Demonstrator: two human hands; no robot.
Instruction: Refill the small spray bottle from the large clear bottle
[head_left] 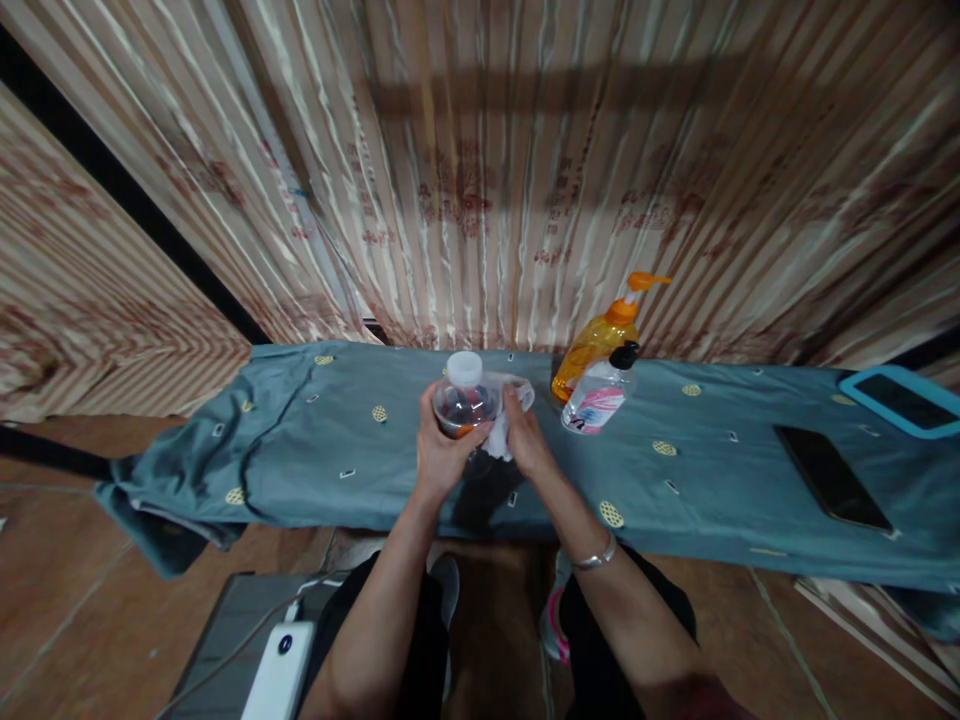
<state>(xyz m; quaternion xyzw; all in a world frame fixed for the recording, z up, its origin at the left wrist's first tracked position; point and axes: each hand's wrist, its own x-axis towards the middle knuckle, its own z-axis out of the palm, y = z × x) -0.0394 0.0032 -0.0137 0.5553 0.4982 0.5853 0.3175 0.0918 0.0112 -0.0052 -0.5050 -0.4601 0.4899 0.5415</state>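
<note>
Near the middle of the cloth-covered bench, my left hand (pixel 441 452) is wrapped round a clear plastic bottle (pixel 466 395) with a white cap, which stands upright. On its right side, my right hand (pixel 525 435) grips a white wipe (pixel 498 436) that lies against the bottle. Part of the bottle's lower body is hidden by my fingers. To the right stand a pump bottle of orange liquid (pixel 589 350) and, in front of it, a clear bottle with a black cap and pink label (pixel 596 400). Neither hand touches these two.
Teal patterned cloth (pixel 300 440) covers the bench. At its right lie a dark phone (pixel 832 478) and a blue-framed device (pixel 904 400). A striped curtain (pixel 465 180) hangs behind. A white power bank (pixel 279 670) with a cable lies at lower left.
</note>
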